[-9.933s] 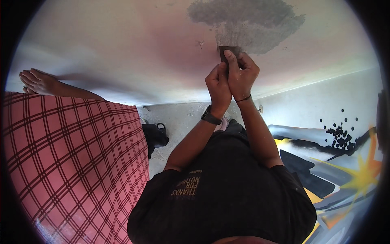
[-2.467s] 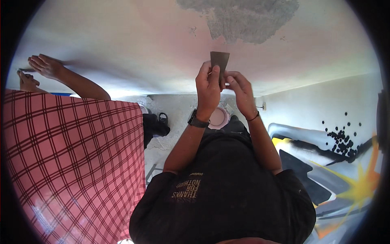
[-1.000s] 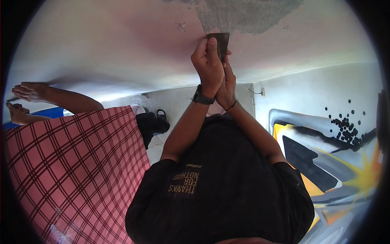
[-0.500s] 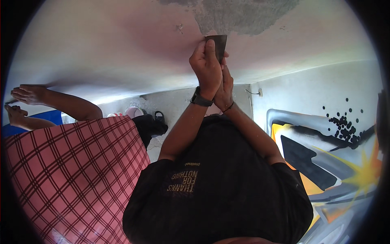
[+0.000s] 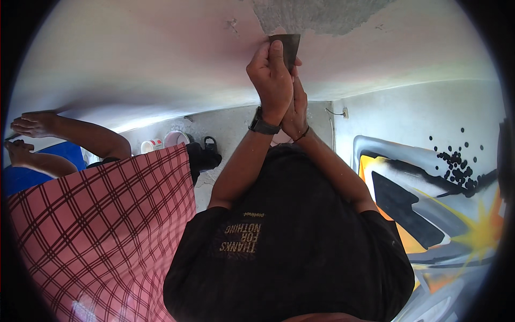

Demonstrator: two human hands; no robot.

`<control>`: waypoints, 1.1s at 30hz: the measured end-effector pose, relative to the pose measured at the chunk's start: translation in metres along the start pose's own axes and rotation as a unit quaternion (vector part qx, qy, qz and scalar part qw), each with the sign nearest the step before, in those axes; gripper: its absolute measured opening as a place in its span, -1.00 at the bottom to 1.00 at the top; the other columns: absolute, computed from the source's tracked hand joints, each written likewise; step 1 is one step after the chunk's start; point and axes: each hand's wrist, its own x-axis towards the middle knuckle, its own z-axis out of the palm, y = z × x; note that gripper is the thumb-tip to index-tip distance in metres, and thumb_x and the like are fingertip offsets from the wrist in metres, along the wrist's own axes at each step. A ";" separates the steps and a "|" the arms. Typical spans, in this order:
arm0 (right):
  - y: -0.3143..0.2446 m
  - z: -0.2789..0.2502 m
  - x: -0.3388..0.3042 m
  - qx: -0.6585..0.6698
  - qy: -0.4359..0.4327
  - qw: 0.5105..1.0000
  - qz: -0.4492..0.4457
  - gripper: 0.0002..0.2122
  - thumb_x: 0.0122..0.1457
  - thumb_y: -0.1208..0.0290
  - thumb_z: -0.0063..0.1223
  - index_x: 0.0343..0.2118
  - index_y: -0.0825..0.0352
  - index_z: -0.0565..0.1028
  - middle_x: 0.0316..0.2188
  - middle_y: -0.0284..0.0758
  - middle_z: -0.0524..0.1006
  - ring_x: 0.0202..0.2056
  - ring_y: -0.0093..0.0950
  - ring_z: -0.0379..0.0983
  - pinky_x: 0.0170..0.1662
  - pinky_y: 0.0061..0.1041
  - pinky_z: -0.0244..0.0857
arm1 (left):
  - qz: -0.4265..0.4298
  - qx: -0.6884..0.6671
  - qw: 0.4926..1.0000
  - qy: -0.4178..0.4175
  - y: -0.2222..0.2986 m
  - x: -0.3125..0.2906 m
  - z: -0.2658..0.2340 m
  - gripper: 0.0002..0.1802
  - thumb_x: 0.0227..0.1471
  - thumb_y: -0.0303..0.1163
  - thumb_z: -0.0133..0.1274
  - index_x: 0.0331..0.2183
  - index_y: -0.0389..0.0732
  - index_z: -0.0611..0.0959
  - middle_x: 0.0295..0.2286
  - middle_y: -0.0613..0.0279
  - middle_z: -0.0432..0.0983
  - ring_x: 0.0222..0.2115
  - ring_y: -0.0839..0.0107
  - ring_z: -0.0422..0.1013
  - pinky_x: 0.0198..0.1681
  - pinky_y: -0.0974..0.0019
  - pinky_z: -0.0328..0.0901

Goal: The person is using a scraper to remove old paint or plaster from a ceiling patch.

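Note:
My left hand (image 5: 272,80), with a dark watch on its wrist, is closed around a dark flat scraper (image 5: 291,48), its thumb laid along the blade. Just below, my right hand (image 5: 295,114), wearing a thin dark bracelet, presses against the left hand and wraps the lower part of the tool. The scraper's handle is hidden by my fingers. The blade's wide end points up at the pale pinkish wall (image 5: 177,59), right at the lower edge of a bare grey patch (image 5: 322,16) where the coating has come off.
On the left, another person's hand (image 5: 35,124) rests near the same wall, beside a blue surface (image 5: 64,155). A pink checked cloth (image 5: 107,214) spreads below. Buckets (image 5: 174,138) and a dark sandal (image 5: 210,144) lie beyond. A painted wall (image 5: 407,204) with a cable outlet (image 5: 345,112) stands right.
The view has shifted a little, so the wall patch, scraper and both hands appear slightly higher. More of the buckets shows past the checked cloth. My grip on the scraper looks the same.

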 end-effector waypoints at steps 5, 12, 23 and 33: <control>0.001 -0.008 0.000 0.017 -0.015 1.000 0.007 -0.57 0.36 0.41 -0.36 0.25 0.46 0.16 -0.07 -0.09 0.50 -0.03 -0.41 0.44 -0.01 -0.48 0.30 | 0.029 0.000 0.999 0.012 -0.004 -0.002 0.010 -0.63 0.32 -0.26 -0.11 -0.43 -0.34 0.50 -0.65 0.13 0.51 -0.75 0.54 0.32 -0.72 0.49 0.15; 0.001 -0.017 -0.001 -0.006 -0.019 1.000 0.012 -0.56 0.38 0.38 -0.37 0.25 0.48 0.14 -0.07 -0.10 0.51 -0.03 -0.44 0.43 -0.01 -0.47 0.31 | 0.027 0.033 0.999 0.011 -0.007 -0.003 0.014 -0.69 0.30 -0.32 -0.09 -0.43 -0.30 0.55 -0.67 0.25 0.51 -0.70 0.57 0.39 -0.67 0.51 0.20; -0.007 -0.016 0.002 0.016 -0.023 1.000 0.013 -0.60 0.37 0.39 -0.37 0.19 0.50 0.20 -0.08 -0.11 0.50 -0.02 -0.42 0.42 0.00 -0.48 0.31 | 0.014 0.006 0.999 0.030 -0.002 -0.005 0.017 -0.64 0.30 -0.30 -0.08 -0.51 -0.29 0.52 -0.70 0.22 0.51 -0.74 0.57 0.37 -0.69 0.50 0.19; -0.004 -0.014 -0.007 0.016 -0.024 0.999 0.015 -0.62 0.36 0.40 -0.38 0.16 0.48 0.24 -0.09 -0.11 0.51 -0.04 -0.39 0.45 0.00 -0.46 0.30 | 0.013 0.016 0.999 0.037 0.001 -0.012 0.011 -0.62 0.29 -0.29 -0.07 -0.52 -0.30 0.52 -0.70 0.21 0.52 -0.74 0.57 0.37 -0.69 0.49 0.19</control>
